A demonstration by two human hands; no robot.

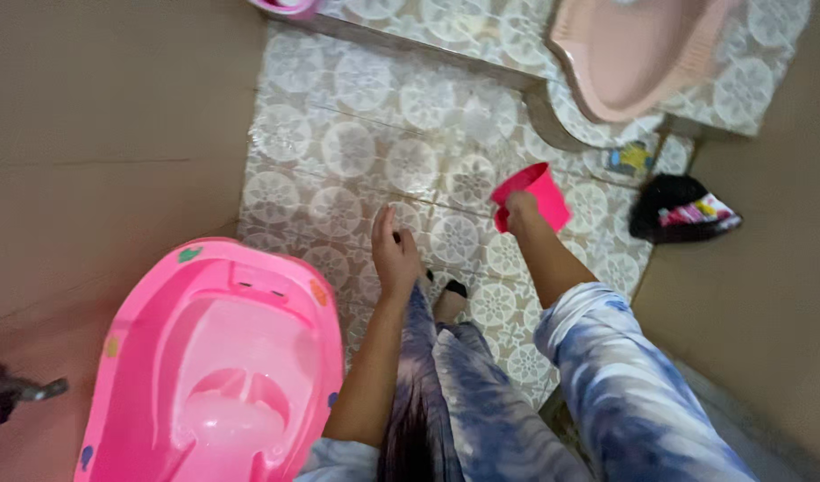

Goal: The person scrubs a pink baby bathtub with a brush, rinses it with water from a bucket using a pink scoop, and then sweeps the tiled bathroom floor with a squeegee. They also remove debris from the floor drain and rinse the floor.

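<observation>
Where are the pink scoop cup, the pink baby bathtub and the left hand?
pink scoop cup (537, 193), head view, on its outer side wall.
pink baby bathtub (165, 312), head view, on its left rim.
left hand (394, 254), head view, on the back of the hand.

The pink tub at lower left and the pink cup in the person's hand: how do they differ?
The tub is big, oval and pale pink, standing upright on the floor with nobody touching it. The cup is small, straight-sided and deeper pink, tilted, held in the right hand. The left hand hangs bare between them. Both look like plastic.
</observation>
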